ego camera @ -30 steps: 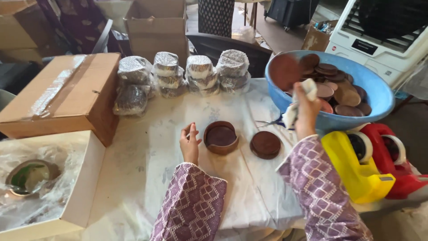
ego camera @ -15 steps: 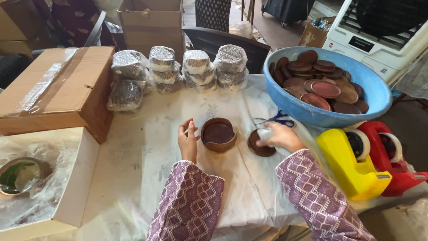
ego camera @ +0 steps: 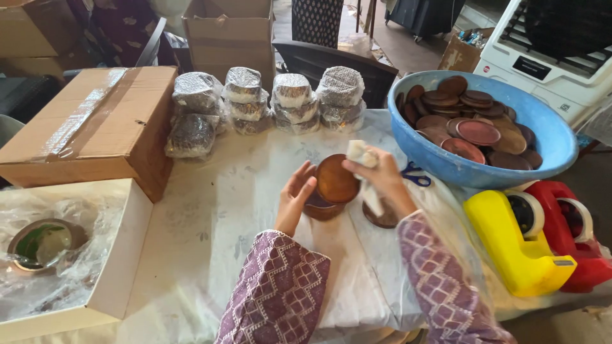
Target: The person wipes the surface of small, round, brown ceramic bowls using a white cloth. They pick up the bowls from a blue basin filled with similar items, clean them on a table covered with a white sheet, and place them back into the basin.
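Note:
A small round brown pot [ego camera: 320,208] stands on the white-covered table [ego camera: 236,210] in front of me. My left hand [ego camera: 294,196] rests against its left side, fingers loosely curled. My right hand [ego camera: 377,175] holds a brown round lid [ego camera: 336,179] tilted over the pot's mouth, with a scrap of white cloth [ego camera: 359,153] bunched in the same fingers. Another brown lid [ego camera: 382,220] lies flat on the table just right of the pot, partly under my right wrist. Both my sleeves are purple with a white pattern.
A blue basin [ego camera: 491,162] of several brown lids stands at the right. Blue-handled scissors [ego camera: 414,173] lie beside it. Yellow [ego camera: 519,245] and red [ego camera: 570,232] tape dispensers sit at the right edge. Wrapped stacks [ego camera: 268,102] line the back; a taped carton [ego camera: 95,127] and an open white box [ego camera: 70,255] stand left.
My right hand went from the blue basin down to the table, then lifted a brown lid with the cloth over the pot. My left hand stayed at the pot.

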